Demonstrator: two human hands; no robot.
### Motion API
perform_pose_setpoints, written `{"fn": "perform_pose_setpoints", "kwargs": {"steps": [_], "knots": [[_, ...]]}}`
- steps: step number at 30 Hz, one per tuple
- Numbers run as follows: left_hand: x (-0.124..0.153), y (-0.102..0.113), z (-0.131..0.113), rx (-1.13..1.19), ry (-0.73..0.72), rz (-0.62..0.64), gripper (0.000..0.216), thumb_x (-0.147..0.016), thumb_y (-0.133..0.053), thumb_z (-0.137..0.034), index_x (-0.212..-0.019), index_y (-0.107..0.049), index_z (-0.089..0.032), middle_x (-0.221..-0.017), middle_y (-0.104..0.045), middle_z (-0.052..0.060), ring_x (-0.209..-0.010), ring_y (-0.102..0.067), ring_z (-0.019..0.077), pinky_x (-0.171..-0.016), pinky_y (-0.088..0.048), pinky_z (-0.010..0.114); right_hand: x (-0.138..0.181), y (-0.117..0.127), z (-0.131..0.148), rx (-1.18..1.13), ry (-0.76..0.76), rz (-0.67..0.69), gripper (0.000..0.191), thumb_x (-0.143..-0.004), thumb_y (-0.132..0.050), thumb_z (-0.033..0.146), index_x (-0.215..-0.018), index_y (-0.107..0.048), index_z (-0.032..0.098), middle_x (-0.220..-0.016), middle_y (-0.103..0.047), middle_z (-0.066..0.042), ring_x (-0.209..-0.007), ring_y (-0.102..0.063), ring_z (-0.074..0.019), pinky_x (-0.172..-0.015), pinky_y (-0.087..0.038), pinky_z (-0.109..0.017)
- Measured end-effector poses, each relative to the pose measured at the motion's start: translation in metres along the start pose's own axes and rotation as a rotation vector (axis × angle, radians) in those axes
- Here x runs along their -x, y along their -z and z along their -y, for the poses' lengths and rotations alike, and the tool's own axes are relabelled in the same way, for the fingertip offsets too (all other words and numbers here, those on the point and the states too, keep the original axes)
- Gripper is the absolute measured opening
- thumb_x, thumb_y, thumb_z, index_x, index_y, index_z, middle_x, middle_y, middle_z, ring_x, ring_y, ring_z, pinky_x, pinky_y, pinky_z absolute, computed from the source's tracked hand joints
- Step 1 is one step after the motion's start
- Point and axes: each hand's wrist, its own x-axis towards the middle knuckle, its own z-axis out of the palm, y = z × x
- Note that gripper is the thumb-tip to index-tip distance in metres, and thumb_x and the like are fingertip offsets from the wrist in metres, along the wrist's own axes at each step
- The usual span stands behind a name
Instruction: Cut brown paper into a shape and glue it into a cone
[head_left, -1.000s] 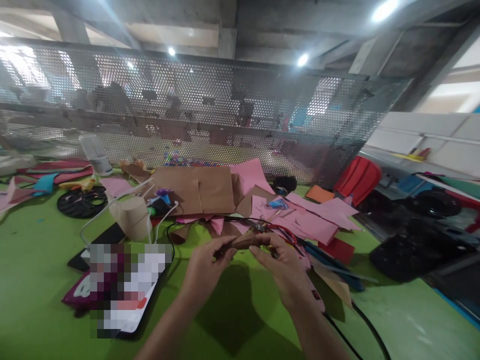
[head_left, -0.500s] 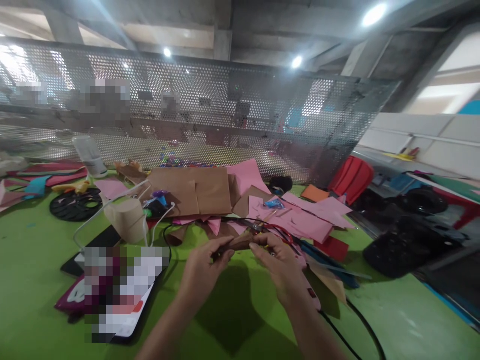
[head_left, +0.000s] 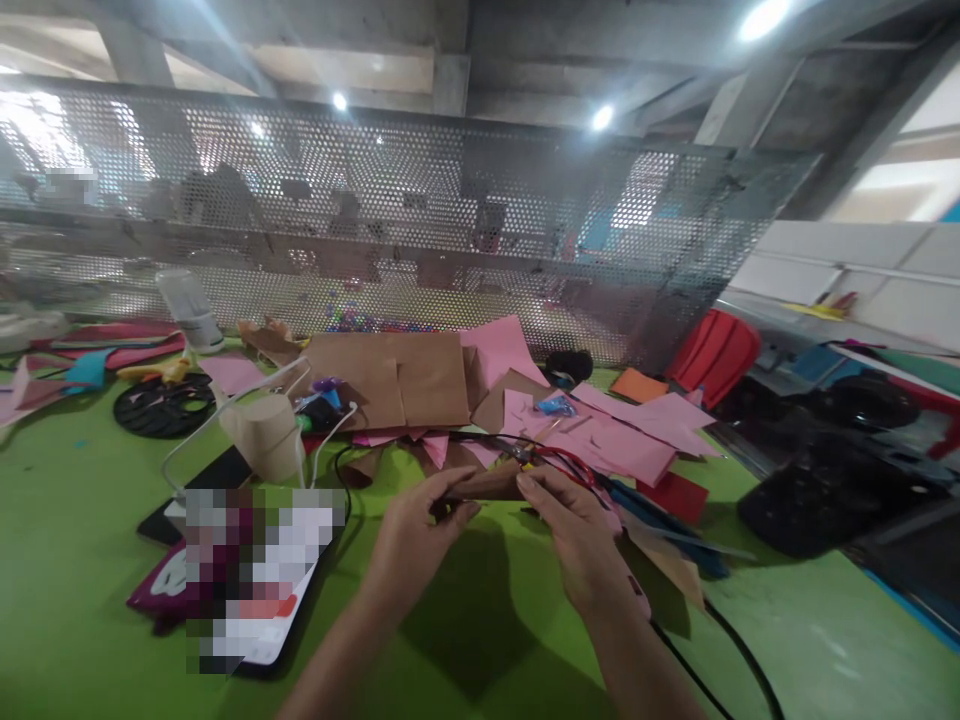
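Observation:
Both my hands hold a small rolled piece of brown paper just above the green table. My left hand pinches its left end with closed fingers. My right hand grips its right end, fingers curled over it. Red-handled scissors lie just behind my right hand among pink paper sheets. A larger roll of brown paper stands to the left.
Brown paper sheets lie at the middle back. A tablet sits at the near left, a black cable trails right. A black disc and white cup are far left. A perforated metal screen closes the back.
My hands stay on the brown paper roll. The right fingers shifted slightly along it; the view wobbled a little.

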Motion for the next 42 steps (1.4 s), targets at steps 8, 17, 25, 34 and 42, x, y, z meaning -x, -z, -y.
{"fn": "perform_pose_setpoints", "kwargs": {"steps": [8,17,25,34,42], "knots": [[-0.001,0.003,-0.007,0.143,0.030,-0.038,0.026,-0.083,-0.064,-0.025,-0.108,-0.070,-0.022,-0.088,-0.073,0.001,-0.074,-0.062,0.0144,-0.071,-0.047,0.023,0.000,0.002,-0.001,0.048,-0.007,-0.098,0.021,-0.078,-0.069,0.040,-0.073,-0.071,0.019,-0.071,-0.062,0.000,-0.074,-0.054,-0.0178,-0.069,-0.043,-0.027],[0.001,0.005,-0.009,0.199,0.040,-0.026,0.026,-0.085,-0.063,-0.026,-0.109,-0.071,-0.023,-0.097,-0.074,0.003,-0.082,-0.064,0.0157,-0.075,-0.047,0.024,0.000,0.002,-0.002,-0.110,-0.116,-0.039,0.015,-0.074,-0.074,0.037,-0.077,-0.075,0.022,-0.077,-0.070,-0.001,-0.079,-0.060,-0.0198,-0.078,-0.046,-0.029],[0.001,0.006,-0.016,0.253,0.092,-0.016,0.022,-0.084,-0.063,-0.027,-0.103,-0.072,-0.021,-0.086,-0.072,0.003,-0.074,-0.060,0.0143,-0.070,-0.045,0.023,-0.004,0.000,-0.008,-0.197,-0.195,-0.186,0.015,-0.058,-0.081,0.036,-0.068,-0.076,0.025,-0.078,-0.073,-0.005,-0.083,-0.063,-0.0245,-0.081,-0.047,-0.035],[-0.002,0.004,-0.010,0.390,0.192,-0.011,0.025,-0.081,-0.065,-0.031,-0.102,-0.072,-0.018,-0.074,-0.066,0.002,-0.066,-0.055,0.0123,-0.057,-0.041,0.020,-0.003,-0.004,-0.006,-0.190,-0.178,-0.187,0.014,-0.056,-0.080,0.033,-0.063,-0.074,0.023,-0.074,-0.072,-0.004,-0.081,-0.062,-0.0234,-0.079,-0.045,-0.034],[-0.004,0.006,-0.011,0.501,0.190,-0.059,0.024,-0.081,-0.067,-0.033,-0.099,-0.072,-0.018,-0.089,-0.069,0.004,-0.072,-0.057,0.0125,-0.064,-0.044,0.021,0.000,-0.004,-0.008,-0.198,-0.243,-0.072,0.012,-0.061,-0.078,0.031,-0.066,-0.073,0.021,-0.076,-0.068,-0.003,-0.077,-0.057,-0.0217,-0.071,-0.043,-0.032]]}}
